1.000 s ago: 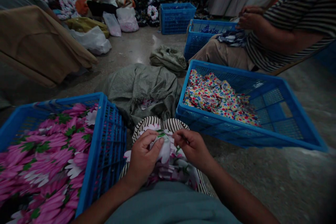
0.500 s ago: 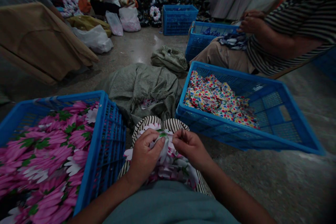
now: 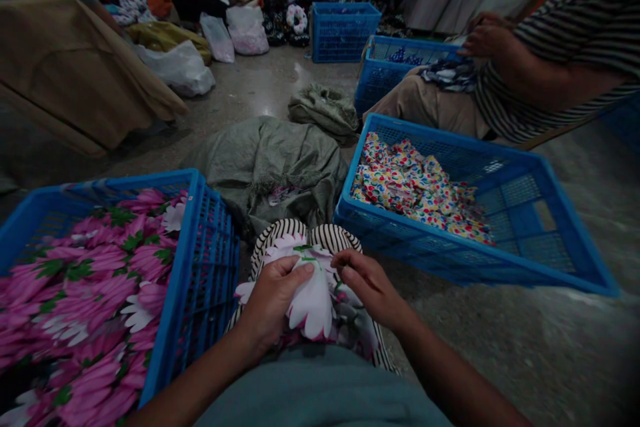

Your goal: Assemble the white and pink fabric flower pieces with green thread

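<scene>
Over my lap, my left hand (image 3: 273, 297) pinches a white fabric flower (image 3: 313, 303) between thumb and fingers. Its scalloped petals hang down with pink showing at their edges, and a bit of green is at the top. My right hand (image 3: 367, 280) is at the flower's upper right side, fingers curled and thumb close to them. Whatever those fingertips hold, if anything, is too small to make out. More white and pink petal pieces (image 3: 353, 327) lie on my striped trousers beneath the hands.
At left stands a blue crate (image 3: 193, 267) full of pink fabric flowers. Another blue crate (image 3: 510, 167) at right holds colourful printed cloth pieces. A grey-green sack (image 3: 270, 153) lies ahead on the floor. A person in a striped top (image 3: 565, 60) sits at right; another sits farther back.
The flower in my left hand has opened out, its white petals now hanging down toward me. My right hand's fingers have loosened and shifted slightly. The view has tipped a little downward.
</scene>
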The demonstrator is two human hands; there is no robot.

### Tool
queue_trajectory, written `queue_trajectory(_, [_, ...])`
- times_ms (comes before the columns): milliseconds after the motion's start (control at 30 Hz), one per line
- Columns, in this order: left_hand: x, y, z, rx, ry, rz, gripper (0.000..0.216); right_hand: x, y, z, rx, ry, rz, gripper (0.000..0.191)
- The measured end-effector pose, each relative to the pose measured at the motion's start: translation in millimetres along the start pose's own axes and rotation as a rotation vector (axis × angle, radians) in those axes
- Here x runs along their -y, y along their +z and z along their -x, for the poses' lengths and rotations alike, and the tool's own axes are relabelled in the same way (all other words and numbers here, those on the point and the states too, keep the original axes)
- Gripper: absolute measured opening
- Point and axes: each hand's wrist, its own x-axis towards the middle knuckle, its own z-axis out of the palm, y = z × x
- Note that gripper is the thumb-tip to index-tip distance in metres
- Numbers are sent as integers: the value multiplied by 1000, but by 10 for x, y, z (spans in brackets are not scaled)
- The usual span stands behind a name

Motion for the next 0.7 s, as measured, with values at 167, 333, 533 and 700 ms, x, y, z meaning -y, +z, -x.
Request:
queue_trajectory(167, [2,28,0,78,10,82,26,21,-18,4,17,-66,222,23])
queue_trajectory(333, [24,-6,-11,145,68,28,24,94,-38,-59,71,-108,280,22])
queue_trajectory(533, [32,-33,-8,128,76,-13,23,109,-76,-58,94,-127,335,23])
queue_trajectory(700, [52,-36,-14,140,66,10,24,92,-96,-36,72,-120,334,24])
